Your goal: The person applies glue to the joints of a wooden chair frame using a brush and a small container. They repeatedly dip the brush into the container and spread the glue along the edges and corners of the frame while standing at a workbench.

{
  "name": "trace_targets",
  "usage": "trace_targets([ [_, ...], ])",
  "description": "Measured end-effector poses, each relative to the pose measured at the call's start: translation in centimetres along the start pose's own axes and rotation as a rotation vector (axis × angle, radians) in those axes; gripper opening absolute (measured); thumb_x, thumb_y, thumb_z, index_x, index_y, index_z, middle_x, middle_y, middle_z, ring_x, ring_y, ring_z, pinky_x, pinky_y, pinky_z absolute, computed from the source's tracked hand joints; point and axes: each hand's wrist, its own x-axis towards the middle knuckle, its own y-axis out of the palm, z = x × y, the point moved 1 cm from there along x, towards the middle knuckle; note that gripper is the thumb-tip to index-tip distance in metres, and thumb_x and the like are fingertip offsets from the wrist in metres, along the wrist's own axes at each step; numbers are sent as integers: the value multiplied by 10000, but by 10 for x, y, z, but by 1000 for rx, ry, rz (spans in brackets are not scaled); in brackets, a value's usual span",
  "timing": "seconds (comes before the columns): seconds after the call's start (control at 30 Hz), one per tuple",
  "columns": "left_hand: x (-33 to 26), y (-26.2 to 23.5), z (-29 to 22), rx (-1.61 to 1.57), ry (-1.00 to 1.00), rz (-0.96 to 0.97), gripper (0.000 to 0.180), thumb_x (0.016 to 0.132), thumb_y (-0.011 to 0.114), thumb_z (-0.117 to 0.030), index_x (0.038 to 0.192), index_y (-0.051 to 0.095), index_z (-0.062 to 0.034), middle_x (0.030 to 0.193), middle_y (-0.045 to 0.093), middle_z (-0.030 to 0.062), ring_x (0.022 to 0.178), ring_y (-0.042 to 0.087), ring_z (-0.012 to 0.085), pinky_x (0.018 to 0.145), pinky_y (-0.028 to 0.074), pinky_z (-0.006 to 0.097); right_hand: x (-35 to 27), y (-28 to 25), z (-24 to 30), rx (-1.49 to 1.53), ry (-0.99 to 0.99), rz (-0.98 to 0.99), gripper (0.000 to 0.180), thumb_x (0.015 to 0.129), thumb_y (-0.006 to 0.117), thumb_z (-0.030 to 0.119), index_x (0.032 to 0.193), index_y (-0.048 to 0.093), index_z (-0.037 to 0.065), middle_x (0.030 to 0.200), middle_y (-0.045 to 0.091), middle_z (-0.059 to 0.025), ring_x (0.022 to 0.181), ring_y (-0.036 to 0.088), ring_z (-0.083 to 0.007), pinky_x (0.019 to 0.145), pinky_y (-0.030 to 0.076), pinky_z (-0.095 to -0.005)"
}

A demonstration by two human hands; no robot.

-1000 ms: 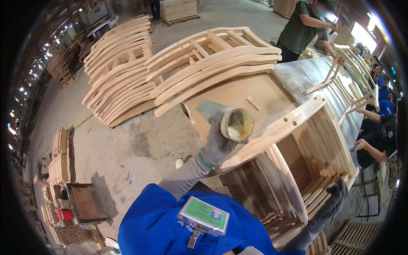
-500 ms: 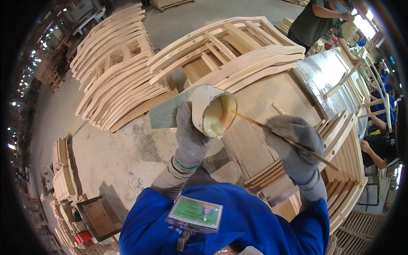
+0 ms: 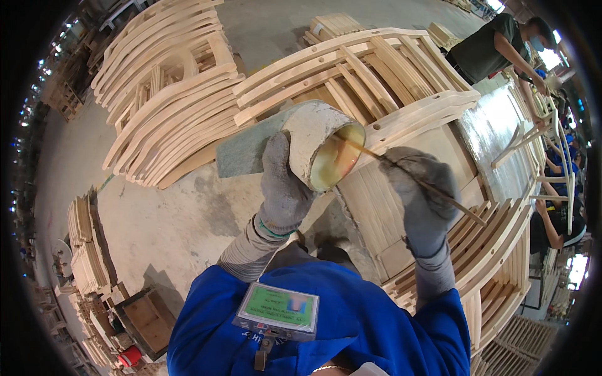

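Note:
A grey work glove covers my left hand [image 3: 283,191], which is wrapped round a whitish, crusted pot [image 3: 311,135]. The pot is tilted, its mouth facing right, and creamy yellowish liquid [image 3: 326,166] coats its inside. In my gloved right hand [image 3: 425,194] is a thin wooden stick [image 3: 461,207], held between closed fingers. One end of the stick reaches into the pot's mouth; the other sticks out past the hand to the lower right. Behind the pot, a flat grey-green board [image 3: 241,150] juts out to the left, partly hidden.
Curved wooden frames [image 3: 172,119] are stacked at the far left, with slatted frames [image 3: 370,72] ahead. More curved frames [image 3: 495,241] lie by my right arm. A masked person [image 3: 495,50] handles a wooden frame [image 3: 555,150] beside a shiny table [image 3: 492,119]. A shallow wooden box [image 3: 147,316] sits lower left.
The stick's end has moved further into the pot. My right hand has shifted left, nearer the pot, and the pot sits slightly higher and further right in view. The masked person has bent toward the frame.

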Motion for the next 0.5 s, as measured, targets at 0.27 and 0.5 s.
trace_targets([
  [0.27, 0, 27, 35, -140, -421, -272, 650, 794, 673, -29, 1312, 281, -32, 1242, 405, 91, 1130, 439, 193, 961, 403, 303, -14, 23, -19, 212, 49, 206, 172, 799, 627, -9, 955, 559, -32, 977, 622, -218, 908, 625, -323, 798, 516, -427],
  [0.5, 13, 24, 38, -287, -397, -130, 991, 669, 823, -290, 1362, 175, -4, 1295, 352, 137, 1197, 400, 255, 1007, 360, 364, 4, 23, -60, 578, 123, -53, 169, 813, 574, -43, 956, 488, -14, 988, 592, -270, 919, 619, -337, 820, 527, -456],
])
